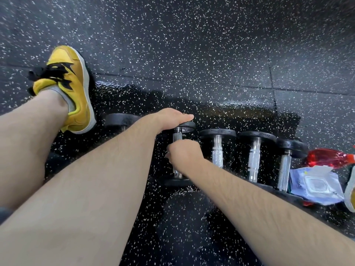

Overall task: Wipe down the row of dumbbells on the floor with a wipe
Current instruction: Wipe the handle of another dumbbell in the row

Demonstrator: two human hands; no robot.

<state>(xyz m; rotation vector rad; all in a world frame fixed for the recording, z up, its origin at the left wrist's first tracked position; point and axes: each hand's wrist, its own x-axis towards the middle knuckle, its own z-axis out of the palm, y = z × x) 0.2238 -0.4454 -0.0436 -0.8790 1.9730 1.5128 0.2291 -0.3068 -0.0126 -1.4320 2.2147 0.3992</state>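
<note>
Several black dumbbells with chrome handles lie side by side on the speckled black floor. My left hand [172, 119] rests flat on the far head of one dumbbell [177, 135] in the middle of the row. My right hand [183, 155] is curled round that dumbbell's chrome handle; whether a wipe is inside the fist is hidden. To the right lie three more dumbbells [217, 150], [254, 158], [284, 169]. Another dumbbell [121, 120] at the left is mostly hidden behind my left forearm.
A pack of wipes [317, 185] lies at the right end of the row, next to a red spray bottle [328, 156]. My yellow shoe [71, 89] stands at the left end. The floor around the dumbbells looks wet and shiny.
</note>
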